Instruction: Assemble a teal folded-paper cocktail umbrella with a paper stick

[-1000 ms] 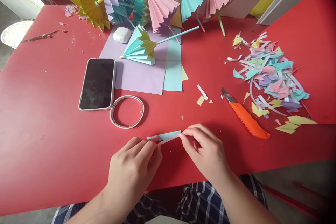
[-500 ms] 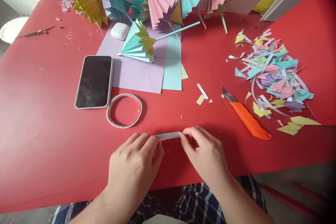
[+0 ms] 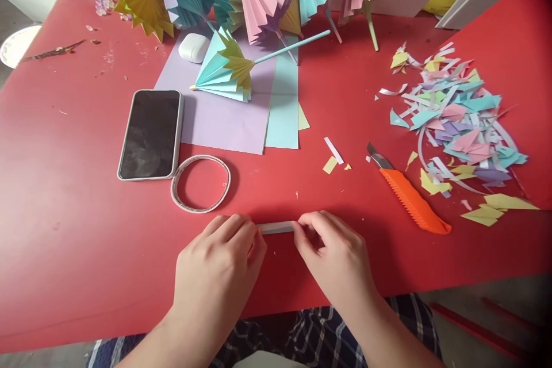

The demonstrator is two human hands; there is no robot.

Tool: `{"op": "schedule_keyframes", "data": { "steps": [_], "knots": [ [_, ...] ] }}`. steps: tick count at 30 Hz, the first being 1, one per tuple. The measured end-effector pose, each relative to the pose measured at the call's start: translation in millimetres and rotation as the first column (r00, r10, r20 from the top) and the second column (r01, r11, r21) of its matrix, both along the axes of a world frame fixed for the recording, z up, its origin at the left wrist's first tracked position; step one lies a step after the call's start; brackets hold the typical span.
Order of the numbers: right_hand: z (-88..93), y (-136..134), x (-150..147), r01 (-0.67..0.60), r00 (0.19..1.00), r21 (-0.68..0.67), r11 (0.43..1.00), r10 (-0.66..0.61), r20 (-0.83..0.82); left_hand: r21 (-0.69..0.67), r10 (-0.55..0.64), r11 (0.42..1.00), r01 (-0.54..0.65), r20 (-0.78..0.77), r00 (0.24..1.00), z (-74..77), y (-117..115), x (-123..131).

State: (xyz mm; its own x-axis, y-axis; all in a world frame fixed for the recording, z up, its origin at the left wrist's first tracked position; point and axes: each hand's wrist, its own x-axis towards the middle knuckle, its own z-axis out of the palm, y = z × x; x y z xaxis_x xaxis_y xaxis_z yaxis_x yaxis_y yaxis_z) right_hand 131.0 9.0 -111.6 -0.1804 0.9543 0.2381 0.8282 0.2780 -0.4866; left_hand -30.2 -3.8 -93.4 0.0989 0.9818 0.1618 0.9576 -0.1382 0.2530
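Between my two hands, near the table's front edge, a narrow paper strip [image 3: 277, 227] is stretched level, pale whitish with a greyish lower side. My left hand [image 3: 219, 261] pinches its left end, the fingertips curled over and partly hidden. At the other end, my right hand [image 3: 334, 247] grips the strip between thumb and forefinger. Just beyond my left hand lies a thin roll of tape [image 3: 173, 191], flat on the table. To the right of my right hand rests a utility knife [image 3: 411, 198] with an orange handle and its blade out.
A phone [image 3: 150, 135] lies left of the tape. Folded paper umbrellas [image 3: 265, 0] stand along the back, and one blue-and-yellow umbrella [image 3: 222, 77] lies on purple paper [image 3: 224, 129] beside a white earbud case [image 3: 194, 48]. Paper scraps [image 3: 457, 115] are heaped at the right.
The strip has turned between my fingers: its bluish upper face no longer shows, and a whitish face with a grey lower side does. Both hands keep hold of it, and the view has shifted slightly.
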Motion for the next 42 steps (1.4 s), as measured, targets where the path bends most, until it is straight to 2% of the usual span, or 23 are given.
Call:
{"op": "schedule_keyframes", "data": {
  "steps": [5,10,13,18,29,42],
  "knots": [
    [2.1,-1,1,-0.016,0.998,-0.012,1.000,0.015,-0.066,-0.010,-0.026,1.000,0.026,0.079,0.997,1.2,-4,-4],
    [8.9,-4,5,-0.072,0.987,-0.033,0.997,0.067,-0.146,0.061,-0.085,0.995,0.076,0.168,0.982,12.7,-2,-10],
    [10.3,-3,6,-0.066,0.984,-0.091,0.994,0.050,-0.170,-0.038,-0.047,0.998,0.052,0.105,0.993,16.1,0,-11],
    [8.5,6,4,-0.034,0.997,-0.172,0.984,0.022,-0.073,-0.155,-0.009,0.988,0.017,0.055,0.998,8.6,1,-8],
    [3.8,8,-3,0.021,0.997,-0.075,0.997,-0.015,0.078,-0.179,0.047,0.983,-0.044,0.011,0.999,-2.0,5,-5],
    [0.7,3,-4,0.036,0.998,-0.009,0.999,-0.035,0.052,-0.186,0.033,0.982,-0.036,-0.021,0.999,-4.2,5,-5]
  ]
}}
